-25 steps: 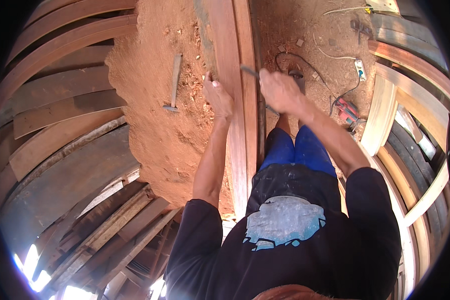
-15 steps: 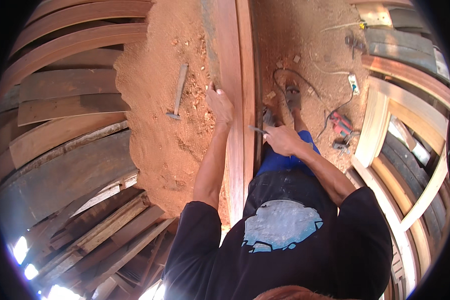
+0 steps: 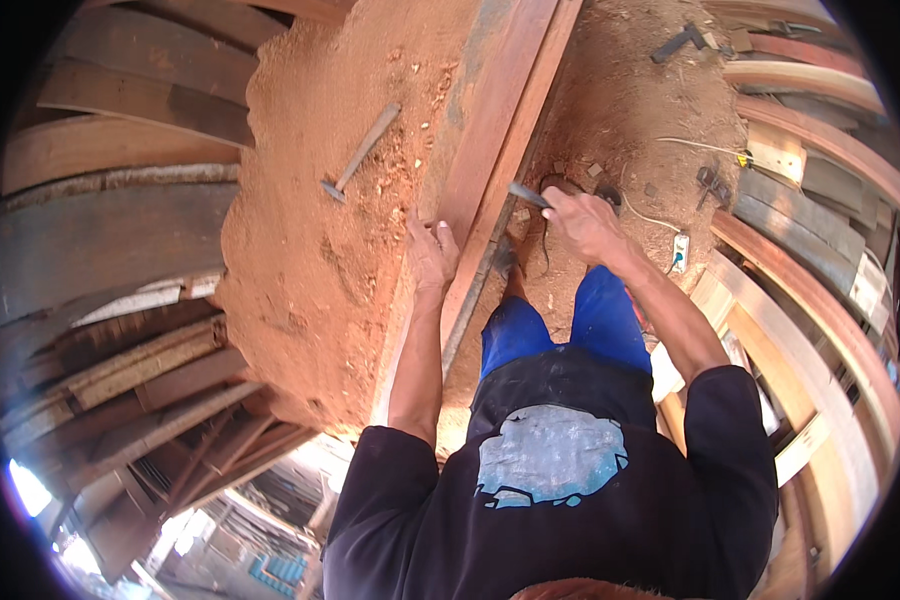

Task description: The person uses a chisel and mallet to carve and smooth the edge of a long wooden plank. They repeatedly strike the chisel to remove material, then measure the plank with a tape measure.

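A long reddish-brown wooden beam (image 3: 490, 110) runs from the far side toward my body, with a lengthwise step along its top. My left hand (image 3: 433, 258) is at the beam's left edge, fingers curled at the side and thumb on top, apparently gripping it. My right hand (image 3: 582, 222) is closed around a narrow grey chisel (image 3: 528, 194). The chisel's blade points left toward the beam's right edge, a little apart from it; its handle is hidden in my fist. Left of the beam, a hammer (image 3: 368, 148) lies on the sawdust.
Sawdust and shavings (image 3: 300, 230) cover the ground. Planks (image 3: 100, 235) are piled on the left. Lumber and a pale wooden frame (image 3: 760, 320) stand at the right. A white power strip (image 3: 680, 252) with cords lies right of my legs, and a dark tool (image 3: 678, 42) lies farther off.
The view has turned, so the beam now slants toward the upper right. My left hand has drawn nearer along the beam. My right hand still holds the chisel, whose blade shows more.
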`<state>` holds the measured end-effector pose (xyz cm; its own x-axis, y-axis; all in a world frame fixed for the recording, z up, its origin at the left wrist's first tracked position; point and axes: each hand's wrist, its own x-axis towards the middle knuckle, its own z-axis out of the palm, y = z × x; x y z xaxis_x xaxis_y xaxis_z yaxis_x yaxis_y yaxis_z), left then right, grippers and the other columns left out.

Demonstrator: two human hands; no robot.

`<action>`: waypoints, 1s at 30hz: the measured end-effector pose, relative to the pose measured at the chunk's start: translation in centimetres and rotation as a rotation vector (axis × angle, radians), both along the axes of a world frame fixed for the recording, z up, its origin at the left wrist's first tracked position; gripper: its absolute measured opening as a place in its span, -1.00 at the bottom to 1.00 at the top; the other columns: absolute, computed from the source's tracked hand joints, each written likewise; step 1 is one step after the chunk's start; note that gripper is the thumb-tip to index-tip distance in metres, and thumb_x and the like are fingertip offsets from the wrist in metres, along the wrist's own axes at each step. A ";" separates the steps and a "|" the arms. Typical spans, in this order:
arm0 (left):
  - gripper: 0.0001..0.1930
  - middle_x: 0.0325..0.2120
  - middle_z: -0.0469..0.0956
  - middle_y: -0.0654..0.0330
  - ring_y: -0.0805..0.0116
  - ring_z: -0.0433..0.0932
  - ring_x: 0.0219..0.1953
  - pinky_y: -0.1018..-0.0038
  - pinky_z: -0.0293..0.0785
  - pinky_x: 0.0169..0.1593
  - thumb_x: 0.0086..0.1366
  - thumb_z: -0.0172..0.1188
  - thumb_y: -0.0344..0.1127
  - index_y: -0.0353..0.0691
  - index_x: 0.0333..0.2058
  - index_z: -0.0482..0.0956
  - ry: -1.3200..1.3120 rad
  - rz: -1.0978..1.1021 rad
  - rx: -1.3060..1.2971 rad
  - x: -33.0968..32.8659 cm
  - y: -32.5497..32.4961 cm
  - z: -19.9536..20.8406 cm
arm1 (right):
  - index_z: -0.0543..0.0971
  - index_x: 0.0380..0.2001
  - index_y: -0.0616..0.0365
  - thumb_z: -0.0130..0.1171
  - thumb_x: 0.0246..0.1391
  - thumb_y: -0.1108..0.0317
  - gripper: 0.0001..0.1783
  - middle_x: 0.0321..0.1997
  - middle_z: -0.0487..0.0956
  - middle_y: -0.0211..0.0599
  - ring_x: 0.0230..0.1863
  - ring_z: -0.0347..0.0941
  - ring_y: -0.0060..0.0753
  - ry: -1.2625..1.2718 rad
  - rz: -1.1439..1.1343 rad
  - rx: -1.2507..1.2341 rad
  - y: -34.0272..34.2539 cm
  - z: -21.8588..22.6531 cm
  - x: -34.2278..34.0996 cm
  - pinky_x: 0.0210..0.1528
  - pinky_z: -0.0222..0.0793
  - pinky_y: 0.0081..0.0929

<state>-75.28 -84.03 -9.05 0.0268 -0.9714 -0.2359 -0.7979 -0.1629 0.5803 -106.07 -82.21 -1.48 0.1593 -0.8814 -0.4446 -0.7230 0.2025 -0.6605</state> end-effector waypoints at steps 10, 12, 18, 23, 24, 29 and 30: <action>-0.47 -0.19 0.61 -0.13 -0.17 0.58 -0.08 -0.04 0.47 0.02 0.44 0.06 -0.06 -0.34 0.21 0.47 -0.347 0.082 -0.252 -0.6 2.5 -1.5 | 0.55 -0.17 0.23 0.11 0.27 0.35 -0.82 -0.29 0.74 0.07 -0.22 0.77 0.01 0.342 0.561 -0.069 -8.2 -3.9 -0.5 -0.28 0.69 -0.12; -0.48 -0.18 0.63 -0.11 -0.16 0.59 -0.09 -0.03 0.48 0.02 0.44 0.06 -0.07 -0.32 0.21 0.47 -0.369 0.095 -0.236 -0.6 2.1 -2.0 | 0.52 -0.15 0.24 0.09 0.29 0.41 -0.85 -0.28 0.74 0.00 -0.19 0.77 -0.06 0.409 0.493 -0.035 -10.8 -4.9 -3.1 -0.24 0.70 -0.15; -0.51 -0.08 0.64 -0.15 -0.19 0.60 -0.04 -0.01 0.49 0.06 0.43 0.04 -0.08 -0.26 0.20 0.50 -0.400 0.104 -0.154 -0.9 1.7 -1.5 | 0.49 -0.12 0.21 0.03 0.43 0.27 -0.79 -0.19 0.72 0.03 -0.16 0.72 0.01 0.355 0.405 0.012 -14.5 -2.4 -9.0 -0.11 0.63 -0.04; -0.51 -0.09 0.64 -0.17 -0.21 0.59 -0.04 -0.04 0.48 0.05 0.44 0.02 -0.07 -0.25 0.20 0.51 -0.400 0.075 -0.190 -0.9 1.3 -1.5 | 0.60 -0.03 0.23 0.06 0.45 0.15 -0.66 -0.10 0.70 0.05 -0.06 0.69 0.08 0.225 0.624 0.123 -10.5 -1.2 -4.2 -0.03 0.60 0.04; -0.51 -0.09 0.64 -0.18 -0.21 0.59 -0.05 -0.05 0.48 0.04 0.44 0.02 -0.08 -0.25 0.20 0.51 -0.401 0.073 -0.199 -0.8 1.3 -1.5 | 0.64 -0.04 0.22 0.08 0.43 0.14 -0.65 -0.12 0.71 0.05 -0.05 0.69 0.09 0.182 0.592 0.090 -9.7 -2.2 -3.1 -0.03 0.60 0.05; -0.52 -0.16 0.65 -0.20 -0.24 0.59 -0.11 -0.09 0.49 -0.01 0.44 0.01 -0.08 -0.29 0.15 0.53 -0.404 0.032 -0.195 -0.4 1.2 -2.1 | 0.73 -0.29 0.17 0.19 0.36 0.10 -0.65 -0.28 0.73 -0.02 -0.12 0.71 0.09 0.176 0.439 -0.026 -11.3 -3.6 -3.5 -0.11 0.55 -0.02; -0.52 -0.17 0.65 -0.21 -0.25 0.59 -0.12 -0.09 0.49 -0.02 0.44 0.00 -0.08 -0.30 0.14 0.54 -0.421 0.025 -0.205 -0.2 1.3 -2.4 | 0.73 -0.29 0.17 0.20 0.35 0.10 -0.65 -0.32 0.72 -0.04 -0.16 0.71 0.07 0.214 0.432 -0.007 -12.0 -3.7 -4.3 -0.12 0.54 -0.02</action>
<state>-75.49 -82.76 -11.43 0.1031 -0.9947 -0.0026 -0.9681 -0.1010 0.2294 -110.33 -94.22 -5.19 0.4176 -0.7577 -0.5014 -0.8596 -0.1508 -0.4881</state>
